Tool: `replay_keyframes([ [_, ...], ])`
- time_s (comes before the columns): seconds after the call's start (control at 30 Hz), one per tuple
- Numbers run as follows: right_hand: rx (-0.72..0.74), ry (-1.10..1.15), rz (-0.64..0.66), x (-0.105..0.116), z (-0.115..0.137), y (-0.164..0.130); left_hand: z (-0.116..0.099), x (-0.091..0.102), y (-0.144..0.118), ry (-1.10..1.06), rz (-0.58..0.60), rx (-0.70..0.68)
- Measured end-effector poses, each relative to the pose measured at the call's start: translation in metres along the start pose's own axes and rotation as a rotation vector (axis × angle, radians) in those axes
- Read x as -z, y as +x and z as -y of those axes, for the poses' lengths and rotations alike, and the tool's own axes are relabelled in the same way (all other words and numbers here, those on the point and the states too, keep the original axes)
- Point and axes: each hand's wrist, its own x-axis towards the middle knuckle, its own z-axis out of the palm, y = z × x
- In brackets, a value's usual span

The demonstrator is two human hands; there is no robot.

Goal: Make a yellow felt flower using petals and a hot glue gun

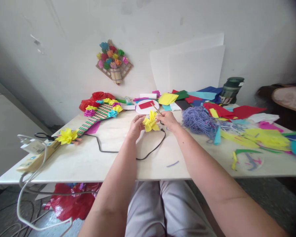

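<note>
Both hands meet above the middle of a white surface (93,164), approx. halfway between its near and far edges. The left hand (135,126) curls its fingers round the left side of a yellow paper flower (150,123). The right hand (169,120) pinches a thin wooden stick (156,109) w/ thumb and fingertips; whether the stick joins the flower can't be seen.

The flower is held just above the surface, petals splayed upward and toward the far edge. The stick, the long axis here, slants from the right hand up and away to the left.

Handling, judged by look: paper is v. light, soft, easily crushed or torn; best held at the gathered base, not the petals. The stick looks stiff but thin.

Nearby: a black cable (128,153) loops under the hands, purple yarn (198,121) lies to the right, coloured paper scraps (266,136) toward the right edge, a striped mat w/ flowers (98,115) toward the left far corner.
</note>
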Motion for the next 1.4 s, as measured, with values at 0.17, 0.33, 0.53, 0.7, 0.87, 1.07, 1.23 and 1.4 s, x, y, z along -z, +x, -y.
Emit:
replay_keyframes([
  [0.17, 0.03, -0.054, 0.042, -0.003, 0.001, -0.002, 0.004, 0.003, 0.0, 0.106, 0.044, -0.008],
  [0.33, 0.062, -0.089, 0.067, -0.005, -0.001, -0.002, 0.01, 0.008, 0.004, 0.176, 0.059, -0.023],
  [0.53, 0.055, -0.082, 0.067, -0.005, 0.003, -0.004, 0.011, 0.009, 0.005, 0.177, 0.05, -0.029],
  [0.7, 0.093, -0.132, 0.074, -0.006, 0.001, -0.004, 0.008, 0.005, 0.003, 0.191, -0.043, -0.013],
  [0.87, 0.11, -0.168, 0.085, -0.009, -0.003, -0.004, 0.002, -0.001, -0.003, 0.282, -0.083, -0.022],
  [1.07, 0.133, -0.215, 0.061, -0.011, -0.011, 0.0, 0.001, -0.002, -0.003, 0.25, -0.117, -0.062],
  [1.23, 0.13, -0.266, -0.019, -0.014, -0.019, 0.007, 0.003, 0.0, 0.001, 0.212, -0.142, -0.097],
  [1.4, 0.17, -0.357, -0.117, -0.015, -0.016, 0.006, 0.007, 0.001, 0.003, 0.235, -0.129, -0.121],
])
